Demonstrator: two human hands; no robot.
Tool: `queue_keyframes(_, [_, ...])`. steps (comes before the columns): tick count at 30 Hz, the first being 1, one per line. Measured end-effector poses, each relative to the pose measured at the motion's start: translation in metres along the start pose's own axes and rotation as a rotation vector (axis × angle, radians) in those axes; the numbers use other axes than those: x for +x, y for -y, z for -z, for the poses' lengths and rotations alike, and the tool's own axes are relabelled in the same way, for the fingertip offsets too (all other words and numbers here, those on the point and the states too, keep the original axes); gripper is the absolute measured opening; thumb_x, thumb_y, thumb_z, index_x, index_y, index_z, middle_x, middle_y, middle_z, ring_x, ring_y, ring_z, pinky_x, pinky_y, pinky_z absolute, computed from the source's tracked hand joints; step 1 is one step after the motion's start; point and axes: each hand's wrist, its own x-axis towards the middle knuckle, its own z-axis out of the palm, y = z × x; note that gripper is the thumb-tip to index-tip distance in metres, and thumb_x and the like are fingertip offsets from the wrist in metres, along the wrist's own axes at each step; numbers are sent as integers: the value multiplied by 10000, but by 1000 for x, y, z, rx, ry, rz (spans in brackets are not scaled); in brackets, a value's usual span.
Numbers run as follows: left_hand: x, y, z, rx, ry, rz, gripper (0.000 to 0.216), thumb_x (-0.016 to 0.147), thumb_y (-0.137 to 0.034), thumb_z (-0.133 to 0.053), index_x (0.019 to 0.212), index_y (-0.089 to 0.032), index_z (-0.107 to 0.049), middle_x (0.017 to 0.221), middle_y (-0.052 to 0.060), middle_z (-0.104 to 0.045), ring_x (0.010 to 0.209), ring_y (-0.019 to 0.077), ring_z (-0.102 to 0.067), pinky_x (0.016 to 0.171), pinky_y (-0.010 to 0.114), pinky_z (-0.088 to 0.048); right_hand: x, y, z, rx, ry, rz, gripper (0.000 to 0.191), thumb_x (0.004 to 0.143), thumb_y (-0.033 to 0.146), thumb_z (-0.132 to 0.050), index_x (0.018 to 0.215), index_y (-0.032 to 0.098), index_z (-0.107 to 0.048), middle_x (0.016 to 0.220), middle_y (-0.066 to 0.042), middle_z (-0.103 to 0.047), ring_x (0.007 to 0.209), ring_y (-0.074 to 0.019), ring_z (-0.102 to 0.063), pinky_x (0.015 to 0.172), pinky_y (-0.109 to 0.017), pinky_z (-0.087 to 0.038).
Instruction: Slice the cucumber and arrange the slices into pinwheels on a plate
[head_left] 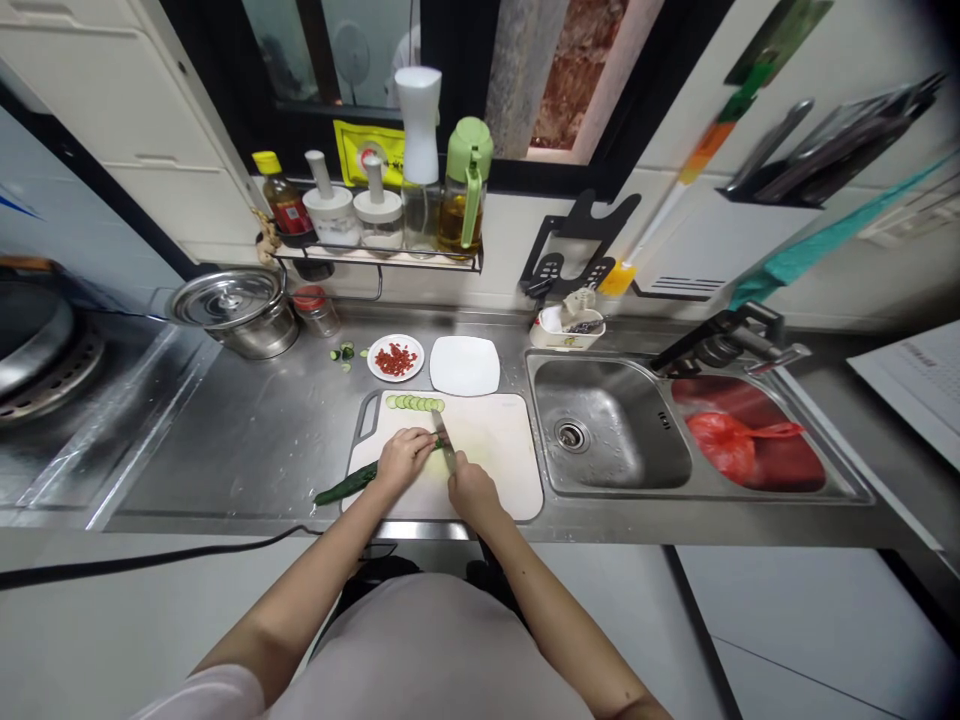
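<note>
A white cutting board (495, 440) lies on the steel counter in front of me. My left hand (403, 458) is curled down over a dark green cucumber (346, 486) that sticks out past the board's left edge. My right hand (471, 490) is closed round the handle of a knife (442, 436), its blade standing at the cucumber's cut end beside my left fingers. A row of several cucumber slices (415, 403) lies along the board's far edge.
Behind the board sit a small plate of chopped red chili (395, 359) and a bare white square plate (464, 365). A lidded steel pot (234, 310) stands left, a double sink (611, 425) right, holding a red bag (724, 440). Bottles fill a wall shelf (379, 255).
</note>
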Motion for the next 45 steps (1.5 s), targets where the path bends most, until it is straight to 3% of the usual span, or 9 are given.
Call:
queue_keyframes(35, [-1, -3, 0, 12, -15, -25, 235, 942, -322, -510, 950, -253, -735, 1070, 43, -697, 947, 173, -601, 872, 319, -484, 8, 1, -7, -22, 4, 20, 312, 894, 89, -364, 1188, 118, -464, 996, -156, -668, 950, -243, -648, 748, -307, -435])
queue_keyframes(45, [-2, 3, -6, 27, -98, -101, 208, 932, -304, -536, 949, -242, -734, 1031, 40, -708, 906, 172, -605, 826, 318, -497, 18, 6, -1, -33, 18, 44, 351, 890, 68, -352, 1225, 109, -449, 1011, -156, -667, 978, -239, -648, 753, -300, -442])
